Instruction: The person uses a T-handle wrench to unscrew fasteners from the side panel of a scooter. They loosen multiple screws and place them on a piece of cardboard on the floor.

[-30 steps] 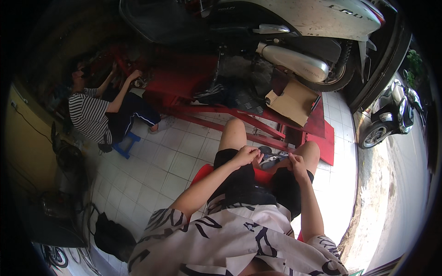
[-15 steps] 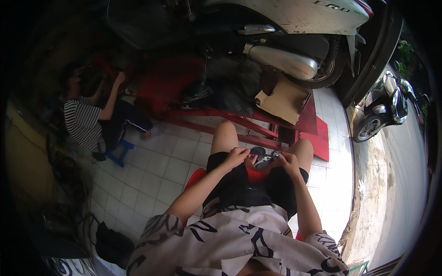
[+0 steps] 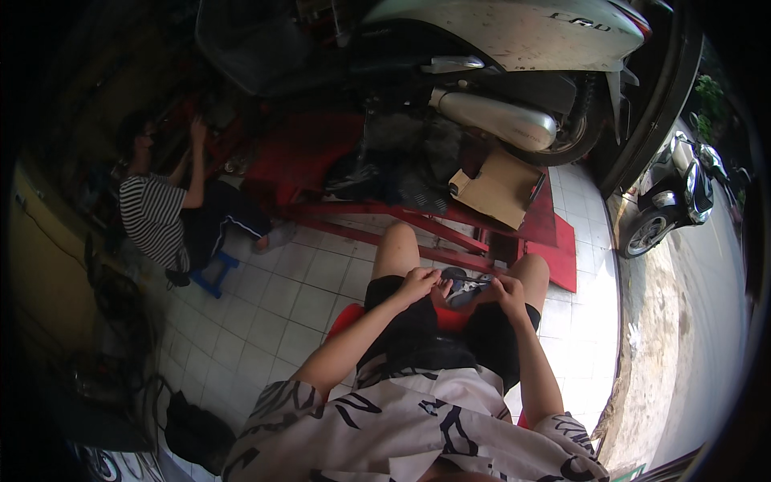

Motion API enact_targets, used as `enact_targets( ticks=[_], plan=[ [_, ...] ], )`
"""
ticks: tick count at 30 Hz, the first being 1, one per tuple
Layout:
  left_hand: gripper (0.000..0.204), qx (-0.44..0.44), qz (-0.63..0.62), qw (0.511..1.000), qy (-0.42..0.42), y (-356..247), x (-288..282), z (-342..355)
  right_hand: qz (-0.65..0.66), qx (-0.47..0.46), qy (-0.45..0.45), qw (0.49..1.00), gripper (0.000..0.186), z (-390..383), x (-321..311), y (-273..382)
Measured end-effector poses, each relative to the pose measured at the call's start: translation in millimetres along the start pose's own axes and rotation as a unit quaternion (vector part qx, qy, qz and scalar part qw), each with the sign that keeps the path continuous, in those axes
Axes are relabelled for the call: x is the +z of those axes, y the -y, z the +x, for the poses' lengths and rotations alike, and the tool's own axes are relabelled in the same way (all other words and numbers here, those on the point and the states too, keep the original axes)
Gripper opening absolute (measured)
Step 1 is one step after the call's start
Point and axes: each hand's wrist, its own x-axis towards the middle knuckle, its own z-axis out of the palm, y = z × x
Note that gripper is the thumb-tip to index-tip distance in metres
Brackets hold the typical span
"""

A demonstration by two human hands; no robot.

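My left hand (image 3: 418,286) and my right hand (image 3: 509,292) are held above my lap, between my knees. A thin dark strip or rod (image 3: 470,279) stretches between them, each hand pinching one end. Its exact kind is too small to make out. My fingers are closed on it, and part of each end is hidden by them. Below the strip, my feet in dark footwear (image 3: 463,297) show on the floor side.
Ahead stands a red lift platform (image 3: 554,255) with a flattish opened cardboard box (image 3: 498,191) and a motorbike with a silver exhaust cover (image 3: 502,120). At left, a person in a striped shirt (image 3: 151,215) sits on a blue stool (image 3: 215,275). A scooter (image 3: 687,189) is parked outside at right.
My view has shifted slightly, so the surroundings sit lower in the picture. Both my hands keep their pinch on the strip. The other person's raised hand is a little higher.
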Motion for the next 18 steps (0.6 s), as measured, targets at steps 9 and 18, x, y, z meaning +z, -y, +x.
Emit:
enact_targets(
  ticks=[9,18],
  plan=[
    [0.03,-0.031,-0.053,0.998,0.034,3.6,-5.7,3.7,0.026,0.047,0.009,0.998,0.035,2.3,-0.1,-8.5],
    [0.03,-0.056,-0.064,0.996,0.018,2.5,-3.7,-3.9,-0.027,0.077,0.023,0.996,0.03,-6.3,-0.9,-2.1]
  ],
)
